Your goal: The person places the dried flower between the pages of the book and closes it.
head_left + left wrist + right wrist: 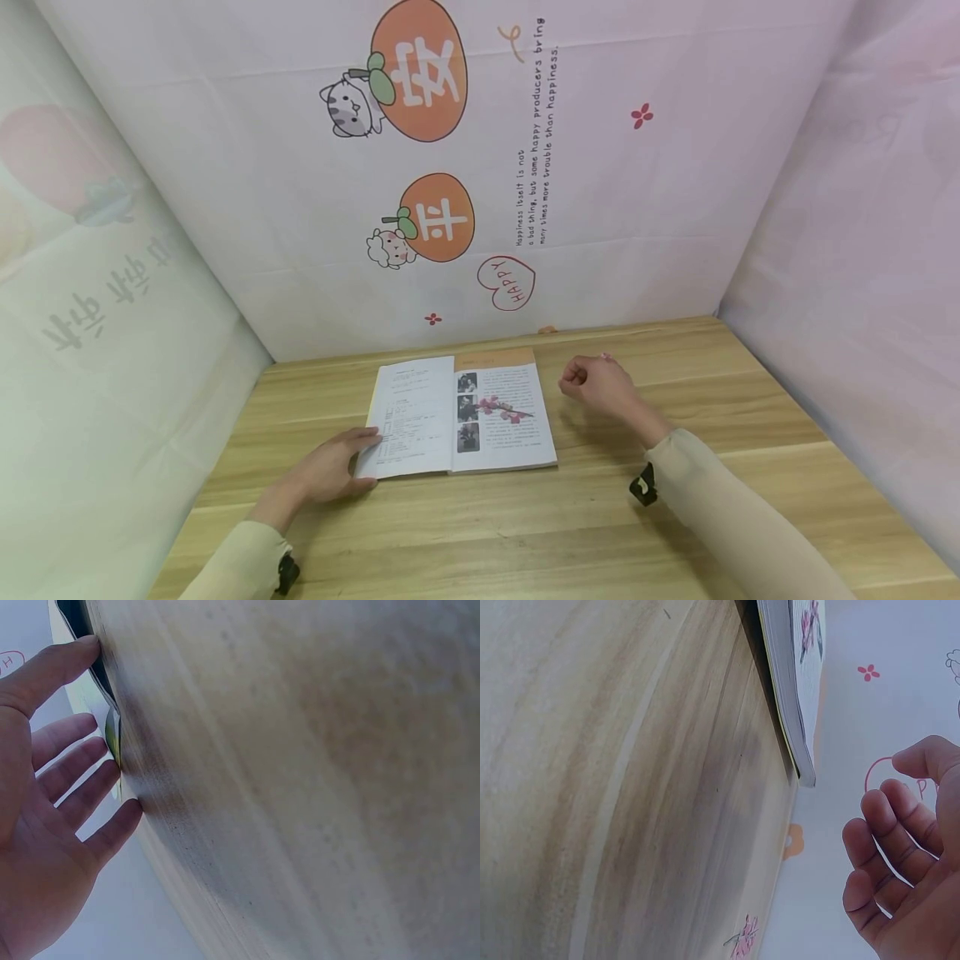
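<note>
An open book [414,417] lies on the wooden table, with small print on the left page. Its right page has print, dark photos and an orange band. A pink blossom sprig [504,409] shows on that right page; whether it is printed or loose I cannot tell. My left hand [336,467] touches the book's left edge near the lower corner, its fingers extended and spread in the left wrist view. To the right of the book, apart from it, hovers my right hand [600,386], fingers loosely curled around nothing. Behind it, mostly hidden, is another pink flower [744,937] on the table.
The table [480,533] has a light wood grain. A white cloth [630,225] printed with orange fruit, cartoon animals and lettering rises behind it. Further pale cloth walls stand at the left [112,400] and right [862,292].
</note>
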`<state>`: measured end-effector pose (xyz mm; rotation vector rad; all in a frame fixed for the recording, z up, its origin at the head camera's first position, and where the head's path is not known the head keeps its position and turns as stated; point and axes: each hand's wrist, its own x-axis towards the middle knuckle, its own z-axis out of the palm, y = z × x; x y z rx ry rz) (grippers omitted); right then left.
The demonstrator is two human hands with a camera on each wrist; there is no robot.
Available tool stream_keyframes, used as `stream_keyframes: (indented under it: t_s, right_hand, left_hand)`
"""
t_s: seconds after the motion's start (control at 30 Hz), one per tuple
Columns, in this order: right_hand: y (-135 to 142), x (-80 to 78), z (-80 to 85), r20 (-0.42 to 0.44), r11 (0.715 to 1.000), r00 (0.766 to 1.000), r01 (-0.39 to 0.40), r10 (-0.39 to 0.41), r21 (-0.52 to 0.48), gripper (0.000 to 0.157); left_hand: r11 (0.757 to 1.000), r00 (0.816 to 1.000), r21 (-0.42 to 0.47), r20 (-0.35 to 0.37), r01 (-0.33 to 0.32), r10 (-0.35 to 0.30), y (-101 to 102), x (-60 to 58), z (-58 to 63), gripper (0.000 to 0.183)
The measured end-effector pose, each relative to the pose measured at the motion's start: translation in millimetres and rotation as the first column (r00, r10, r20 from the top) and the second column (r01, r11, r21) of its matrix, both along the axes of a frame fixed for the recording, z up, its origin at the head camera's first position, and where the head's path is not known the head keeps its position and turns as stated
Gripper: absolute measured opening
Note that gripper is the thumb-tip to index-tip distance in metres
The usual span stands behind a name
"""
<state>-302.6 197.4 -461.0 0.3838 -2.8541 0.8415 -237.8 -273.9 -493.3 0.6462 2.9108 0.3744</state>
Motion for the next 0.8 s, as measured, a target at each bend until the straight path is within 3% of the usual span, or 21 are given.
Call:
stream_keyframes:
  t_s: [0.8]
  right_hand:
    - [6.6,-1.0,-1.2,-0.004,1.000,1.000,0.006,-0.006,0.014,0.012]
  left_hand:
    - [1.000,0.999,0.009,0.019,-0.029,0.029,0.3,-0.5,-1.5,0.071]
